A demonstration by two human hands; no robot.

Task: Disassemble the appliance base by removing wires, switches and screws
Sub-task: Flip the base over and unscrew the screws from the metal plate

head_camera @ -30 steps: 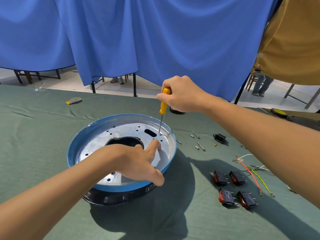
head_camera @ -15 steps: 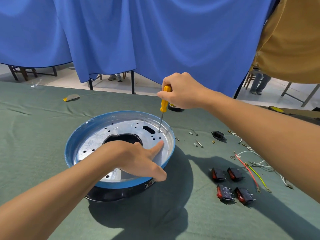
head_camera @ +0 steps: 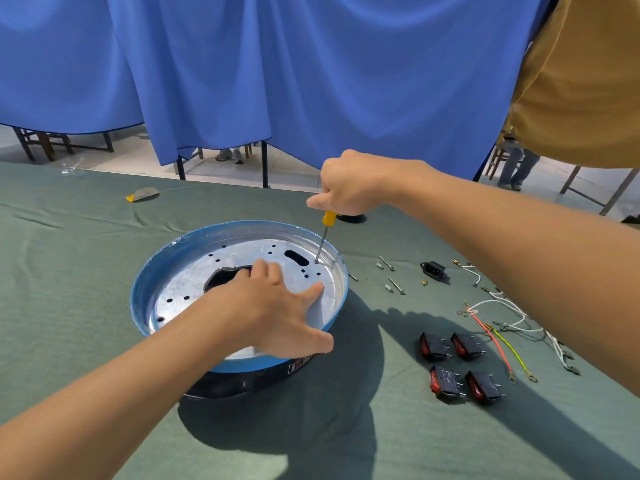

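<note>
i have the appliance base sitting on the green-covered bench, a little left of centre, blue rim up over a black lower body. inside the rim lies a silvery metal plate with small holes, one oval slot and a dark opening in the middle. my right hand is curled tight round the yellow handle of a screwdriver. the tool stands nearly upright, leaning slightly, with its tip down on the plate at the far right, close under the rim and just beside the oval slot. i cannot make out a screw head under the tip. my left hand lies spread and flat on the near right part of the plate, holding nothing. its thumb crosses the near rim, the forefinger stretches toward the right edge, and the other fingers reach to the edge of the middle opening. right of the base, apart from it, are loose parts on the bench. a few screws and a small black socket lie farther back. four black switches with red rockers sit in two pairs nearer me. a tangle of white, red and yellow-green wires lies beside them. a blue curtain hangs behind the bench.
</note>
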